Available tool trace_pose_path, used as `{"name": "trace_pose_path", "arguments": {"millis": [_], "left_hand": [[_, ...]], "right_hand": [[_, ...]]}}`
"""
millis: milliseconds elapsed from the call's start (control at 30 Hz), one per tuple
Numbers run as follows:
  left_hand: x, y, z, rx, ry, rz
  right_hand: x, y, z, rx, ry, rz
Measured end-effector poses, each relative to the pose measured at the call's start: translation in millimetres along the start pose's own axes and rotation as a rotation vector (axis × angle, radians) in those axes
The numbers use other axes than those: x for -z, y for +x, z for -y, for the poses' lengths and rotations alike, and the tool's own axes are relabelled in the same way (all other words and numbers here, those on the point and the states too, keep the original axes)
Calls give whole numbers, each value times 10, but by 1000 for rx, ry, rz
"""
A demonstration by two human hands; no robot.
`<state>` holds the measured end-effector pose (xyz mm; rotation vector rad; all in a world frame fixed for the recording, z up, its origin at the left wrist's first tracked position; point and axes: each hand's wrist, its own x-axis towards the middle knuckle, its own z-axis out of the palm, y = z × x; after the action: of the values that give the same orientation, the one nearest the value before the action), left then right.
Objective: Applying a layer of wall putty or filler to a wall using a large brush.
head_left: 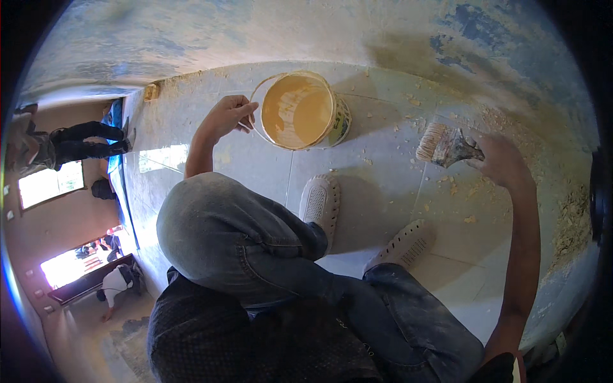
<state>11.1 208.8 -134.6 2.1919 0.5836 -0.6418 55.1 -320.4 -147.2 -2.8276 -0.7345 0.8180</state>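
My left hand [225, 118] grips the thin wire handle of a paint bucket [299, 110] that stands on the tiled floor, its inside coated with yellowish paint. My right hand [501, 159] holds a wide flat paintbrush [446, 145] with pale bristles pointing left, low over the floor near the base of the wall. I am crouching; my knees in blue jeans and my two pale perforated shoes [321, 203] fill the middle.
Scraped yellowish paint flakes [571, 220] litter the floor along the blue-patched wall [485, 38]. At the far left, other people stand and crouch near a bright doorway [67, 265].
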Motion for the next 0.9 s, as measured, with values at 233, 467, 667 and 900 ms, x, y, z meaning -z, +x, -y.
{"name": "trace_pose_path", "arguments": {"millis": [233, 467, 667, 900], "left_hand": [[-78, -88, -130, -155, -460, 194], [-496, -218, -645, -275, -420, 250], [-916, -229, -849, -287, -470, 433], [-866, -127, -934, -339, -330, 275]], "right_hand": [[62, -31, 40, 49, 3, -34], [46, -133, 16, 57, 54, -91], [-5, -196, 2, 90, 83, -200], [-82, -272, -112, 103, 126, -247]]}}
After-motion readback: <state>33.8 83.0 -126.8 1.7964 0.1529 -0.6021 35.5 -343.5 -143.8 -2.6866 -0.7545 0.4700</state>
